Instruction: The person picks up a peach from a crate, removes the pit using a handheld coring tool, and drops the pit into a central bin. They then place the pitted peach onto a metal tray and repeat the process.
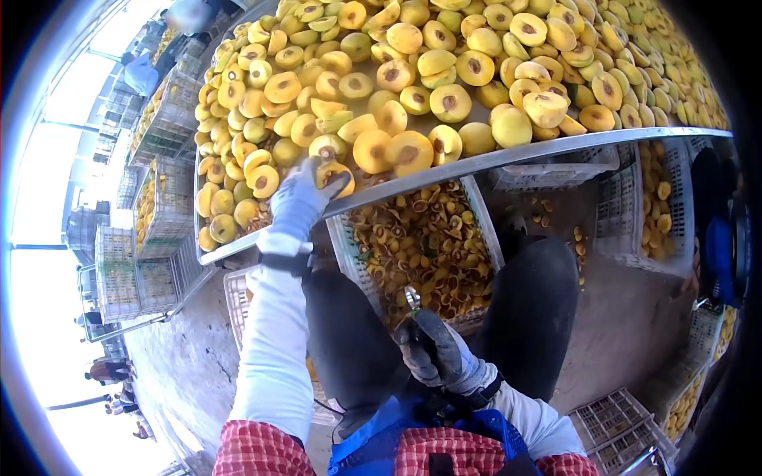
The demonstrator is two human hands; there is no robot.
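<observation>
My left hand (302, 194) closes its fingers on a peach half (337, 173) at mid-frame's table edge (508, 159), while my right hand (435, 349) grips the pitting spoon (413, 298) low, ready.

Fruit halves (444, 87) crowd tray rim (556, 149), open gap above crate (421, 238) between knees
</observation>
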